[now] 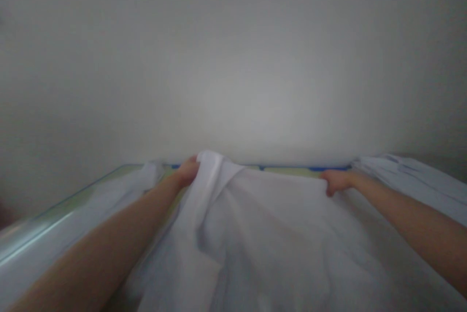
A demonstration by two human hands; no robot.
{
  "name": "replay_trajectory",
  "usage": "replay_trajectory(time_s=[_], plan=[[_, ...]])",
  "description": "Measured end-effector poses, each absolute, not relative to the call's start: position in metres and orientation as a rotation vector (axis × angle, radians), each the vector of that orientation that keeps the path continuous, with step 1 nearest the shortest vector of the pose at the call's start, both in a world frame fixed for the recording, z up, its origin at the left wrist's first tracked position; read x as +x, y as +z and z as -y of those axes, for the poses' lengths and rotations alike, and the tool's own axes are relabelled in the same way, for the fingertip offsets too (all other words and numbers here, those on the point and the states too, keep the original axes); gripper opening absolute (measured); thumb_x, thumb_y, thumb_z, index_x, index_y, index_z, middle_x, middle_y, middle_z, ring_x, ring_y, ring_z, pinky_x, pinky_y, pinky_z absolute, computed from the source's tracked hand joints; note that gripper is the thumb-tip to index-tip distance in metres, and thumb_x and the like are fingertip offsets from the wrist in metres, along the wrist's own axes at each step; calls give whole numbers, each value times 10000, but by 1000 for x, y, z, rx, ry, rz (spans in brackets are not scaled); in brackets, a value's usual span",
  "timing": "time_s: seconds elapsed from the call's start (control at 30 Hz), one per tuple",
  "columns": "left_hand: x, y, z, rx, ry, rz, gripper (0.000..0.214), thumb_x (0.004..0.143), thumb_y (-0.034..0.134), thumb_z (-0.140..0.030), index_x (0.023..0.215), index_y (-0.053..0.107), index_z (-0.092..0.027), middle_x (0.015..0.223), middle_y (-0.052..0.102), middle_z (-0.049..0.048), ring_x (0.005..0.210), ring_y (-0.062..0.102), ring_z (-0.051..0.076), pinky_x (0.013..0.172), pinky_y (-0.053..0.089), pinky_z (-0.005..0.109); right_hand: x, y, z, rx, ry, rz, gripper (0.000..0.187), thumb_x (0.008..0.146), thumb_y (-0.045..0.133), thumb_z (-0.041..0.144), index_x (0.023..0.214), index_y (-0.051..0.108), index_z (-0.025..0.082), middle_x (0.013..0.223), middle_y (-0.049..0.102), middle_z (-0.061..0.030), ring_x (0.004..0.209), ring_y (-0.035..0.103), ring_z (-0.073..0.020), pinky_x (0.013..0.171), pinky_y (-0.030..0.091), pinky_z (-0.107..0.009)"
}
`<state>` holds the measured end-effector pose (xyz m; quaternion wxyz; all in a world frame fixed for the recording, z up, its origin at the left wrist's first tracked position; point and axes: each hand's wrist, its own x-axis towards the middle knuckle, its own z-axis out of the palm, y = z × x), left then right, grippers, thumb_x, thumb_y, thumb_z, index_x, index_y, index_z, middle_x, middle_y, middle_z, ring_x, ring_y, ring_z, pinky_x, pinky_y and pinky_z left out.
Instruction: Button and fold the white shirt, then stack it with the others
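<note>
A white cloth garment [270, 224], its exact kind blurred, hangs spread between my two hands. My left hand [188, 171] is closed on its upper left part, where the fabric bunches and folds over. My right hand [334, 182] pinches the upper right corner, with the top edge stretched fairly straight between both hands. Loose folds drop from the left side toward the bottom of the view. Most of my left fingers are hidden behind the fabric.
Flat white cloth [105, 200] lies on the table at left. A stack of folded white cloth [412, 173] stands at right. The table's far edge is blue [328, 169], against a plain grey wall [233, 59]. A shiny transparent strip [36, 239] runs along the left.
</note>
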<state>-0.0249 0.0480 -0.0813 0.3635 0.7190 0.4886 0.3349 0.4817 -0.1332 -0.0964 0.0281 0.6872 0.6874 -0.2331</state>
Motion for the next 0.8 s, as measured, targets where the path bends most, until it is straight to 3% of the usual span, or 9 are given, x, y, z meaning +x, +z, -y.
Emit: replay_trajectory(time_s=[0.13, 0.27, 0.43, 0.53, 0.67, 0.8], plan=[[-26, -77, -68, 1930, 840, -1071, 459, 662, 572, -401, 1042, 639, -153, 824, 712, 79, 770, 651, 196, 679, 510, 260, 500, -83, 124, 2173, -334, -2123, 283, 595, 639, 179, 869, 709, 156, 883, 702, -66, 843, 631, -228, 749, 442, -277], [-27, -63, -90, 2152, 713, -1168, 375, 617, 567, -332, 910, 686, -131, 822, 712, 80, 747, 645, 200, 658, 496, 251, 507, -62, 106, 2312, 234, -2034, 240, 716, 584, 243, 910, 695, 155, 955, 687, -117, 897, 619, -235, 771, 419, -295], [-24, -35, -108, 2707, 394, -1372, 294, 601, 544, -275, 810, 707, -147, 778, 706, 57, 786, 637, 210, 668, 446, 236, 519, -41, 94, 2361, 556, -1933, 294, 807, 519, 370, 974, 673, 183, 986, 674, -132, 916, 609, -249, 740, 411, -312], [-25, -27, -112, 2921, 311, -1411, 286, 634, 521, -287, 806, 707, -152, 766, 697, 65, 793, 629, 208, 667, 421, 236, 532, -33, 96, 2245, 529, -2016, 286, 786, 542, 394, 918, 691, 189, 933, 682, -110, 876, 611, -237, 705, 396, -293], [-35, -25, -109, 2932, 346, -1465, 327, 661, 530, -350, 866, 710, -170, 784, 693, 60, 774, 619, 202, 639, 401, 238, 548, -32, 110, 2187, 297, -2157, 192, 681, 601, 277, 819, 692, 179, 799, 676, -57, 755, 602, -189, 650, 366, -257], [-50, -28, -96, 2903, 193, -1402, 336, 652, 569, -443, 790, 707, -169, 713, 670, 41, 693, 592, 181, 602, 379, 235, 553, -43, 135, 2216, 125, -2237, 113, 638, 613, 263, 707, 641, 179, 666, 623, -10, 652, 555, -157, 585, 322, -244]])
